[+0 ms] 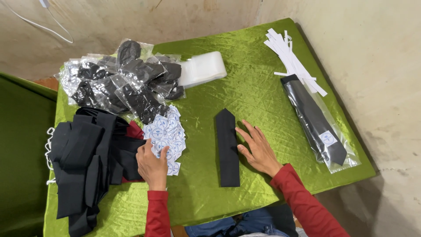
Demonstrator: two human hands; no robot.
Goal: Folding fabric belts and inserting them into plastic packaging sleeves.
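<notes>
a small home packing workshop: green-clothed table (pixel 263 87) against bare plaster walls, bagged black ties (pixel 118 83), sticker pile (pixel 169 131).

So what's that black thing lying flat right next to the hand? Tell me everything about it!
It is a folded black necktie, a long narrow strip of matte, soft-looking cloth. Its far end comes to a point and its near end is cut square. It lies flat and unwrapped in the middle of the shiny green tablecloth, running lengthwise away from the person. The right hand rests flat beside it, fingers spread, with the fingertips at its right edge; whether they actually touch it is hard to tell. Nothing lies on top of it.
</notes>
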